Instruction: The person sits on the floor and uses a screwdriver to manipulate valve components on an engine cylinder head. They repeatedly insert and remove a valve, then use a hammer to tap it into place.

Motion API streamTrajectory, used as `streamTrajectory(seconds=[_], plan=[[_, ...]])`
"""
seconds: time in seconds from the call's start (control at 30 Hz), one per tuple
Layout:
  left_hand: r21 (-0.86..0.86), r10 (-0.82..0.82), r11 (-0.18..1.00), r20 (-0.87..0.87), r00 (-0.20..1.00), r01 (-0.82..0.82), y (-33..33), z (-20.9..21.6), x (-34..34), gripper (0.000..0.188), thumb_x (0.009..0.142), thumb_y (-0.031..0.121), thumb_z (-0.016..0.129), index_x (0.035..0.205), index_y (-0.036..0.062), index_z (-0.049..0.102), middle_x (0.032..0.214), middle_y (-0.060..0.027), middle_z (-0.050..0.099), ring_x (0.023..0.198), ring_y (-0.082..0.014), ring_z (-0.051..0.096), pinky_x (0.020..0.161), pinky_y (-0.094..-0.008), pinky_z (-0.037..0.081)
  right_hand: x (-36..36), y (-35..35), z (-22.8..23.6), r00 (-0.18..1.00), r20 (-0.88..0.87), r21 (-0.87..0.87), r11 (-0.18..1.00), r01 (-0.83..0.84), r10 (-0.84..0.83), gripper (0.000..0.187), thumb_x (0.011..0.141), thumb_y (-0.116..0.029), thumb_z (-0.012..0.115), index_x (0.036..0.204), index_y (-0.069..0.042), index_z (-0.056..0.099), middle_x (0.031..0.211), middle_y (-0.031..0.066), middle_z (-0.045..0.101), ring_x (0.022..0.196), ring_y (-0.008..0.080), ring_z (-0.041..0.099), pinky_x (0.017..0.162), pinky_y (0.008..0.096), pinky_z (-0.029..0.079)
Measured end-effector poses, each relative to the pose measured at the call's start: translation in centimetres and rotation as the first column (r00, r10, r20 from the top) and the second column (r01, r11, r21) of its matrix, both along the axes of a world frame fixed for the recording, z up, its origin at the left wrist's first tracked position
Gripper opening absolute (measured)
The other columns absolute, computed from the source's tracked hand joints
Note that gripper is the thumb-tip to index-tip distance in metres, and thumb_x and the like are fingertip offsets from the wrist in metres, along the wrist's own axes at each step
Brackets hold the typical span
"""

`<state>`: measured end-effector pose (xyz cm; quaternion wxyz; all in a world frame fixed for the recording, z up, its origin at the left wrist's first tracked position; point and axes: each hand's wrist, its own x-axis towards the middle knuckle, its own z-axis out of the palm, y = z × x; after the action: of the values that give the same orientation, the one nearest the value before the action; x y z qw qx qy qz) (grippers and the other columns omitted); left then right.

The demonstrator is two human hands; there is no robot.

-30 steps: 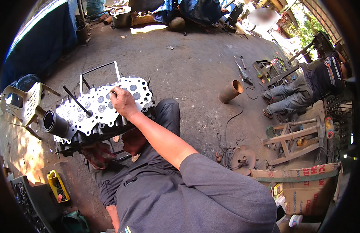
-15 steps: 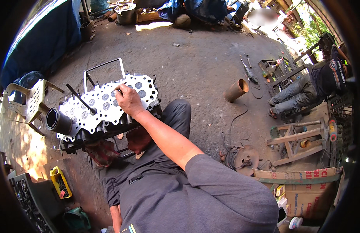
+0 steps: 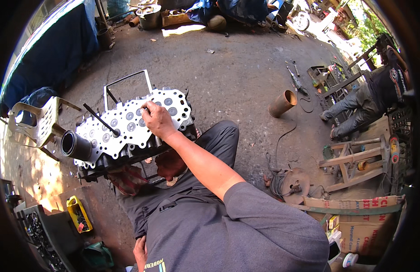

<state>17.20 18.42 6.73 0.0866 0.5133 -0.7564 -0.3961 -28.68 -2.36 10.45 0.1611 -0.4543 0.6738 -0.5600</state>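
In front of me a cylinder head (image 3: 134, 134) lies with its pale, machined face up, showing round valves and many bolt holes. My right hand (image 3: 157, 119) is over its right half, fingers curled together low against the face; whatever they grip, if anything, is hidden. A dark stick with a round foot (image 3: 101, 120), like a valve lapping stick, leans upright on a valve left of that hand. On the head's left end sits a black cylindrical sleeve (image 3: 76, 146). My left hand (image 3: 140, 252) hangs by my side at the lower edge, its fingers mostly hidden.
A metal frame (image 3: 126, 85) rises behind the head. A plastic chair (image 3: 49, 120) stands left, a yellow container (image 3: 78, 214) below it. Rightward are a rusty cylinder (image 3: 282, 104), a power tool (image 3: 296, 81), a cable reel (image 3: 295, 186), a wooden stand (image 3: 355, 158) and another person (image 3: 366, 97).
The whole scene has shifted slightly right as my view turned. My right hand stays over the same part of the cylinder head, fingers still closed. More of my left hand shows.
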Motion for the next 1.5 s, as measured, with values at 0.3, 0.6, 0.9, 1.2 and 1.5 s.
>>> streamTrajectory(seconds=[0.3, 0.6, 0.9, 1.2, 1.5], plan=[[0.533, 0.156, 0.818, 0.158, 0.975, -0.217, -3.2, 13.6, -0.6, 0.031, 0.098, 0.022, 0.054, 0.111, -0.0041, 0.066, 0.098, -0.0166, 0.070, 0.089, -0.0178, 0.064, 0.080, -0.0324, 0.050, 0.0, 0.4, -0.7, 0.999, 0.036, -0.073, 0.997, -0.025, 0.027, 0.018, 0.089, -0.016, 0.056, 0.096, 0.000, 0.062, 0.080, 0.0171, 0.068, 0.073, 0.0297, 0.067, 0.068, 0.0381, 0.051], [0.346, 0.469, 0.837, -0.054, 0.882, -0.424, -6.5, 16.2, -3.9, 0.040, 0.099, 0.026, 0.048, 0.127, 0.0003, 0.061, 0.116, -0.0159, 0.065, 0.105, -0.0265, 0.060, 0.089, -0.0383, 0.049, -8.9, 8.9, 0.0, 0.939, 0.005, -0.123, 0.931, 0.343, -0.345, 0.021, 0.091, -0.019, 0.056, 0.096, -0.001, 0.065, 0.080, 0.0147, 0.068, 0.076, 0.0296, 0.067, 0.071, 0.0380, 0.051], [0.215, -0.380, 0.862, -0.324, 0.866, 0.459, -13.3, 7.6, -21.8, 0.027, 0.094, 0.011, 0.054, 0.112, -0.0080, 0.064, 0.112, -0.0142, 0.066, 0.103, -0.0210, 0.061, 0.094, -0.0305, 0.044, -10.5, 22.5, -8.2, 0.734, -0.025, 0.573, 0.592, 0.567, -0.679, 0.088, 0.091, -0.063, 0.048, 0.143, 0.007, 0.032, 0.140, 0.0336, 0.042, 0.129, 0.0458, 0.045, 0.107, 0.0457, 0.038], [0.328, -0.544, 0.692, -0.348, 0.763, 0.643, -13.8, 0.4, -26.4, 0.031, 0.097, 0.022, 0.057, 0.112, -0.0038, 0.067, 0.080, -0.0014, 0.061, 0.067, -0.0074, 0.045, 0.060, -0.0231, 0.038, -8.6, 29.0, -5.9, 0.662, -0.145, 0.736, 0.367, 0.569, -0.735, 0.087, 0.096, -0.061, 0.037, 0.143, 0.012, 0.023, 0.130, 0.0354, 0.050, 0.120, 0.0439, 0.053, 0.100, 0.0467, 0.045], [0.346, -0.604, 0.607, -0.383, 0.699, 0.715, -14.7, -3.8, -27.4, 0.035, 0.097, 0.025, 0.056, 0.112, -0.0044, 0.068, 0.078, -0.0043, 0.064, 0.066, -0.0085, 0.053, 0.061, -0.0241, 0.043, -6.1, 31.9, -4.7, 0.610, -0.216, 0.726, 0.292, 0.623, -0.763, 0.078, 0.097, -0.053, 0.039, 0.143, 0.010, 0.031, 0.125, 0.0362, 0.054, 0.117, 0.0471, 0.054, 0.101, 0.0494, 0.043]])
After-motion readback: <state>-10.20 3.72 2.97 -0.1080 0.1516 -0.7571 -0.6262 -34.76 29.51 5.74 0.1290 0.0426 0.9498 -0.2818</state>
